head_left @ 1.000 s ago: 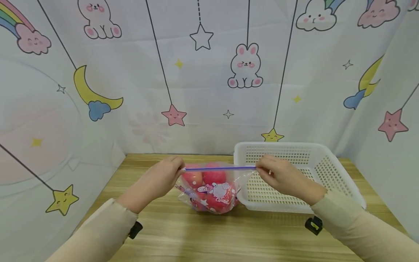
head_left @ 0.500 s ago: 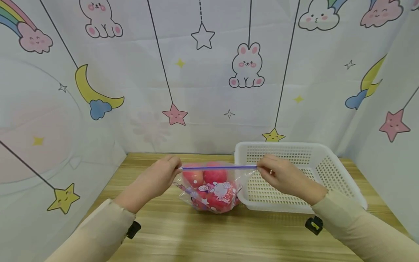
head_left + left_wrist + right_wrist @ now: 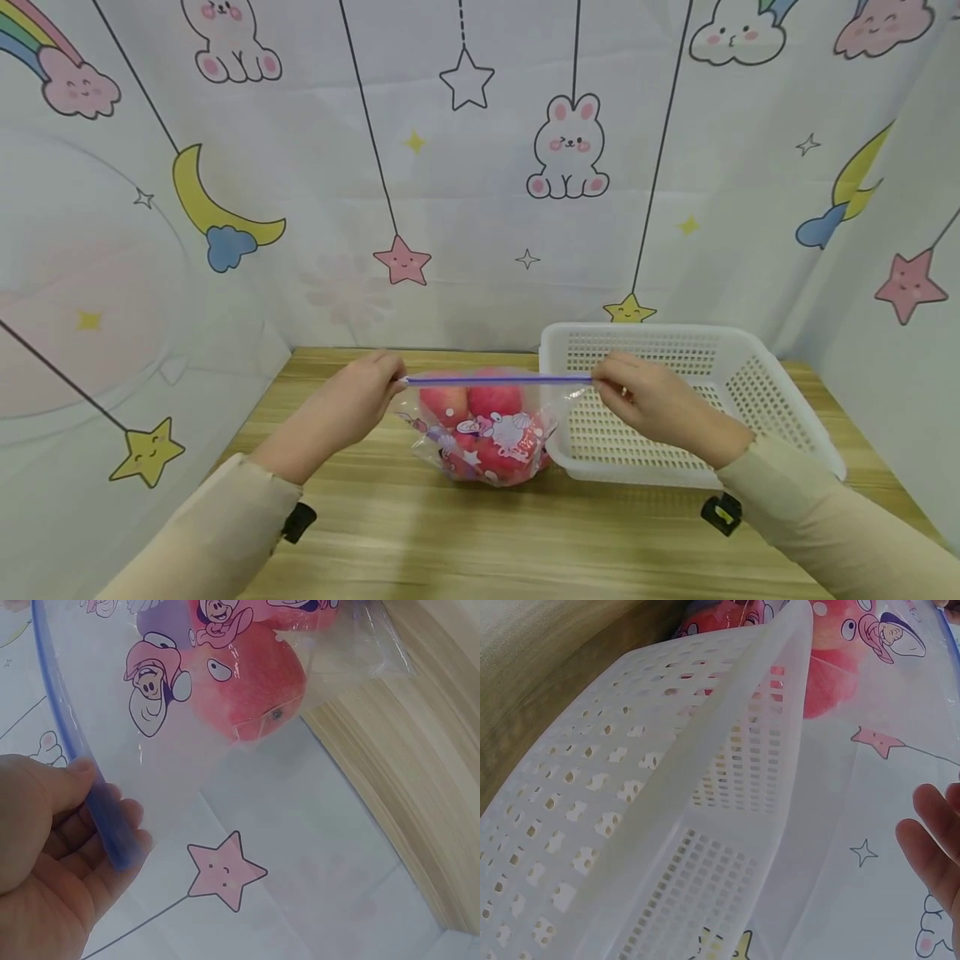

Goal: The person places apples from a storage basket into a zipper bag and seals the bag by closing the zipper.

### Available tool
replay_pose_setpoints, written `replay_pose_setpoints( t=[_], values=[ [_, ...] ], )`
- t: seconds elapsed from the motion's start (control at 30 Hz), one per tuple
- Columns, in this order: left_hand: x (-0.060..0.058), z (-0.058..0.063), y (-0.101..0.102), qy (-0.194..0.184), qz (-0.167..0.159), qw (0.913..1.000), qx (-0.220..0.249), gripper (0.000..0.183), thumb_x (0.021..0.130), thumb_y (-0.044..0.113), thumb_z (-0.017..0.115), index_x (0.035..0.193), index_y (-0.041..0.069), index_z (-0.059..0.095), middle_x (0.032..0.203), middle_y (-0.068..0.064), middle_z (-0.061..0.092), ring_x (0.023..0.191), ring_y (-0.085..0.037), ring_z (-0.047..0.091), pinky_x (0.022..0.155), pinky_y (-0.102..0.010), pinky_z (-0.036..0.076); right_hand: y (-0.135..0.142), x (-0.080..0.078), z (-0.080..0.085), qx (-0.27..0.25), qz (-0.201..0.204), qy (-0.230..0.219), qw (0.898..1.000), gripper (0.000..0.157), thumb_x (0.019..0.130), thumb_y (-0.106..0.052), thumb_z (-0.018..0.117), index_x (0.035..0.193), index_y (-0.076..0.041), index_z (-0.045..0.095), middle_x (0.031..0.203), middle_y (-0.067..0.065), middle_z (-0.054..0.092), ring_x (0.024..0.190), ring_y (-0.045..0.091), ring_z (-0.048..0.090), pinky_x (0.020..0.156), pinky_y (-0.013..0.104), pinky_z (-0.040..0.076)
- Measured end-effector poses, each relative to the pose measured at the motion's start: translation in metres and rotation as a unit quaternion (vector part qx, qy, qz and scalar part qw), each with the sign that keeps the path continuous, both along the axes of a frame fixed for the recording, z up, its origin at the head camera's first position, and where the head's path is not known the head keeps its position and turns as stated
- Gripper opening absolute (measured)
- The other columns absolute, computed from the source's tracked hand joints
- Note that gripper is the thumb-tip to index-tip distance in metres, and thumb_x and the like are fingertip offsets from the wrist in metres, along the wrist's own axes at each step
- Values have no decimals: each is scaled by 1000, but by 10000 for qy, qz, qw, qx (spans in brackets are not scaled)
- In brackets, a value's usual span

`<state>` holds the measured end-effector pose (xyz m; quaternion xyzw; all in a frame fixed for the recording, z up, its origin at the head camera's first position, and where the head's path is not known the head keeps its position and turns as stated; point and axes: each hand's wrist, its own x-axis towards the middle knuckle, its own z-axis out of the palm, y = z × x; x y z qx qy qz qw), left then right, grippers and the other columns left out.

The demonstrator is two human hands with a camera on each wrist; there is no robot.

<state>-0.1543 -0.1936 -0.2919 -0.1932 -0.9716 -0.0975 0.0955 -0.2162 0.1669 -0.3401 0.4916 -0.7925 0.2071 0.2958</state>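
Note:
A clear zip bag [image 3: 498,437] with cartoon prints stands on the table, several red apples [image 3: 495,398] inside it. Its purple-blue zip strip [image 3: 498,381] runs taut between my hands and looks pressed flat. At the strip's left end, my left hand [image 3: 356,404] pinches it between thumb and fingers; the left wrist view shows the thumb [image 3: 64,780] on top of the strip. My right hand [image 3: 648,400] pinches the opposite end, above the basket's near left part. Only some right fingers [image 3: 934,832] show in the right wrist view, where their grip is out of sight.
A white plastic basket [image 3: 637,475] with slotted walls stands right beside the bag. The wood-grain table [image 3: 450,542] ends at a cartoon-printed curtain [image 3: 480,217] behind and at both sides.
My left hand has slid left along the zip strip to its end, so a longer stretch of strip shows. The right hand keeps its place with barely any shift.

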Motion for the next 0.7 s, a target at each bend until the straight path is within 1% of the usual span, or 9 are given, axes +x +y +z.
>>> replay_pose_setpoints(
  t=[0.33, 0.57, 0.7],
  values=[
    [-1, -2, -6, 73, 73, 9999, -12, 9, 93, 9, 58, 92, 0, 59, 84, -7, 57, 75, -17, 54, 69, -33, 53, 1, -1, -1, -36, 13, -75, 10000, 12, 80, 2, 62, 87, -7, 64, 75, -8, 54, 66, -1, 44, 56, 7, 40],
    [0, 0, -8, 63, 145, 9999, 20, 9, 93, 8, 57, 92, -1, 59, 84, -7, 58, 76, -19, 55, 70, -35, 53, 2, -2, -2, -52, -14, -113, 9999, 12, 81, 2, 62, 87, -8, 64, 75, -7, 54, 65, 0, 43, 52, 15, 44],
    [2, 1, -10, 31, 194, 9998, 5, 9, 93, 8, 57, 92, 0, 59, 84, -7, 58, 75, -18, 55, 70, -35, 53, 2, -2, -3, -44, -20, -114, 9999, 11, 81, 2, 62, 86, -7, 64, 74, -7, 55, 65, 0, 43, 52, 15, 44]
  ],
)
